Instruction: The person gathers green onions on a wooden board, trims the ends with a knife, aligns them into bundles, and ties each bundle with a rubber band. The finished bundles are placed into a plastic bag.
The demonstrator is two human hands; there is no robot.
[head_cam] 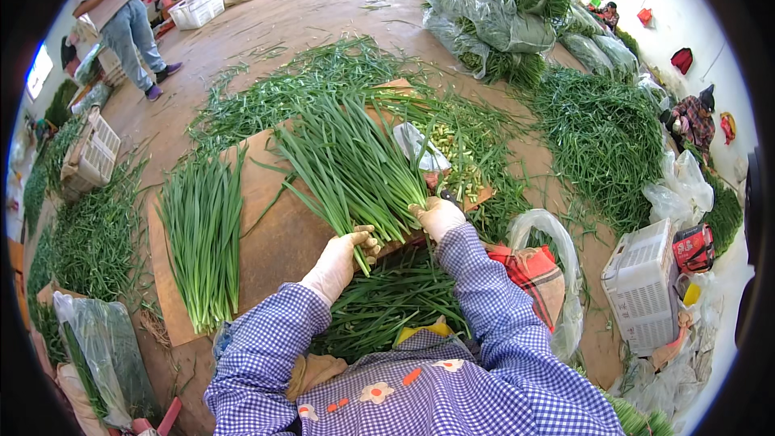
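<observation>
My left hand (339, 257), in a pale glove, grips a few garlic chive stems near their cut ends. My gloved right hand (441, 217) is closed around the pale stem ends of a larger bunch of garlic chives (357, 163), whose leaves fan out over a brown board (278, 254). A dark object (448, 195) shows beside the right fingers; whether that hand holds it is unclear. Toward the board's left side lies a separate, neatly aligned bunch of chives (203, 242). Loose chives (393, 303) fill the space between my forearms.
Trimmed stem ends (457, 151) and a plastic bag (421, 148) are at the board's right. Leaf heaps (599, 139) cover the floor around it. Bagged chives (496, 12) are stacked behind. A white crate (642, 287) stands at right. A person (124, 18) stands far left; others sit along the right wall.
</observation>
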